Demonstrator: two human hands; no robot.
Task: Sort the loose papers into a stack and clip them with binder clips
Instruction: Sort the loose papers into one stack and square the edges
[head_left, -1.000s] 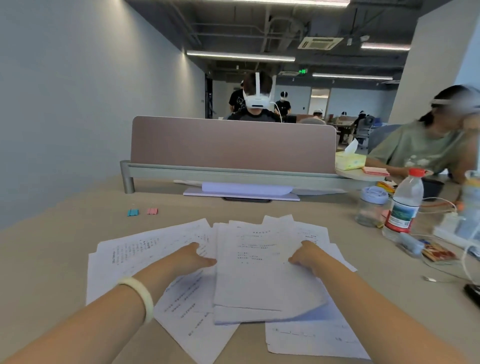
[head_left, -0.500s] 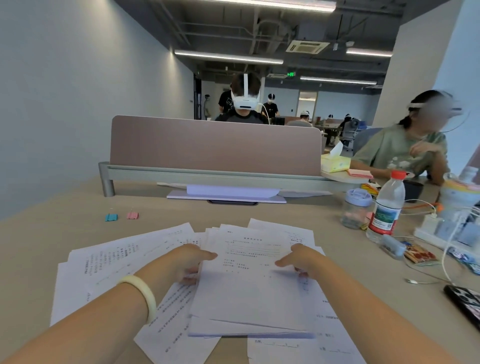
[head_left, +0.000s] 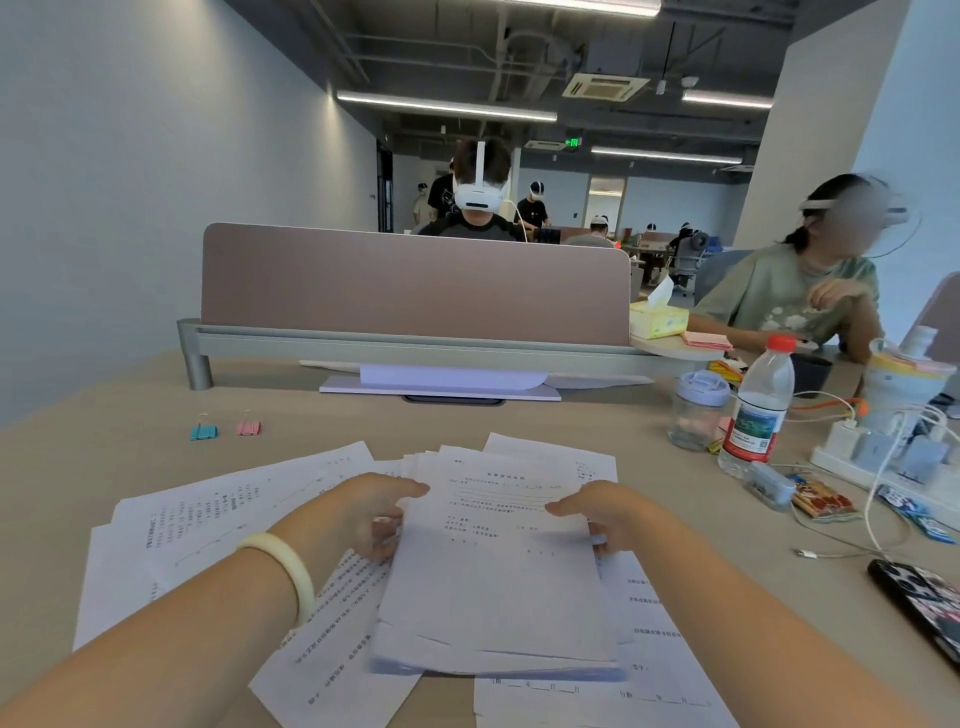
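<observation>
Two binder clips, one blue clip (head_left: 203, 431) and one pink clip (head_left: 248, 428), sit side by side on the counter (head_left: 467, 421), beyond the stack and to its left, well apart from it; one stack of papers (head_left: 493, 587) lies over several loose sheets (head_left: 208, 519), too overlapped to count; the left hand (head_left: 363, 514) grips the stack's left edge, thumb on top, fingers curled beneath; the right hand (head_left: 597, 512) grips its right edge likewise; right of the stack stands one water bottle (head_left: 758, 410) and lies one phone (head_left: 919, 603); bare counter runs between stack and clips.
</observation>
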